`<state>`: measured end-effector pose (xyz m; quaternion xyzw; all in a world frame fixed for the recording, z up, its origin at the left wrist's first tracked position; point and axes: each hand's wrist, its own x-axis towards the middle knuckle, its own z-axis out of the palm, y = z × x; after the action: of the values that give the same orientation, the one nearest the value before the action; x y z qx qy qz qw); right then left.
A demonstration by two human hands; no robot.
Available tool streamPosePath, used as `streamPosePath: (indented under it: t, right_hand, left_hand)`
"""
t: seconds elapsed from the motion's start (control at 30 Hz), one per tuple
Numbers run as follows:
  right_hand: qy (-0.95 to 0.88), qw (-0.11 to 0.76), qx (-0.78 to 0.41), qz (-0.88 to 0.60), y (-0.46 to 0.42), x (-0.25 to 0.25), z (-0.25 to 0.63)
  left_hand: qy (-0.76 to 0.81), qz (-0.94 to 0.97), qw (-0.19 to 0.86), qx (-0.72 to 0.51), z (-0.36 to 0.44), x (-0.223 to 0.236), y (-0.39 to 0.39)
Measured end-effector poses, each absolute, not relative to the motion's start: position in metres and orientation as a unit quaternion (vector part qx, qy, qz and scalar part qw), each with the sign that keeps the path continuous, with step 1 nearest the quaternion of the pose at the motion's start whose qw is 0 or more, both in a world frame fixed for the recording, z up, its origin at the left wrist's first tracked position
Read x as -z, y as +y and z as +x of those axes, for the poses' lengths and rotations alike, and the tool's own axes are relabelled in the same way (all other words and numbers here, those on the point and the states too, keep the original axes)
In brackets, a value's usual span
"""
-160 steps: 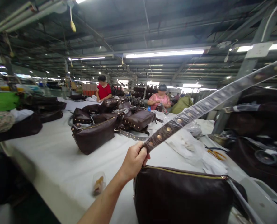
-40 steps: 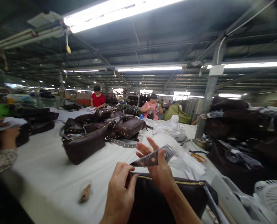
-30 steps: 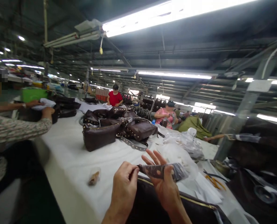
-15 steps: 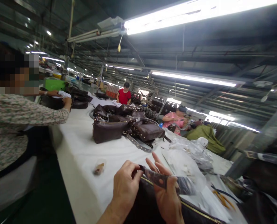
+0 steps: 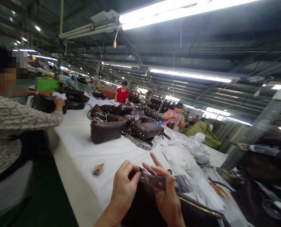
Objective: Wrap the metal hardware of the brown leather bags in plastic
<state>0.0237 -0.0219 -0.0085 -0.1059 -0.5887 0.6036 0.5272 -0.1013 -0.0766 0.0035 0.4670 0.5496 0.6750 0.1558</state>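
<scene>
A dark brown leather bag [image 5: 197,210] with a gold zipper along its top edge lies under my hands at the near side of the table. My left hand [image 5: 124,189] is closed, thumb and forefinger pinching the end of a dark strap [image 5: 159,183] wrapped in clear plastic. Across my right hand [image 5: 167,201] runs the same strap, with the thumb bent over it and the other fingers stretched out behind. Round holes or studs show along the strap. What the left fingertips cover is hidden.
Studded brown bags [image 5: 109,130] are heaped on the white-covered table [image 5: 77,157]. A small clear packet [image 5: 99,167] lies left of my hands. Clear plastic bags [image 5: 190,151] and orange-handled scissors [image 5: 217,189] lie to the right. A co-worker's sleeve [image 5: 31,115] reaches over the table at left.
The view has swung slightly, so the table and bags sit further left and higher. My hands keep nearly the same hold on the strap, the right hand shifted a little left.
</scene>
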Motion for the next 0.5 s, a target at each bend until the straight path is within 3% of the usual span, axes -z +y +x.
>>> streamPosePath:
  t: [0.27, 0.43, 0.5]
  right_hand:
    - [-0.550, 0.537, -0.627, -0.128, -0.013, -0.027, 0.037]
    - [-0.461, 0.600, -0.642, -0.124, 0.008, -0.080, 0.039]
    - [-0.402, 0.607, -0.673, -0.131, 0.015, -0.094, 0.037]
  left_hand:
    - [0.545, 0.575, 0.014, -0.610, -0.123, -0.006, -0.071]
    - [0.438, 0.692, 0.262, -0.510, -0.123, -0.019, -0.059]
    - [0.405, 0.688, 0.313, -0.514, -0.112, -0.020, -0.058]
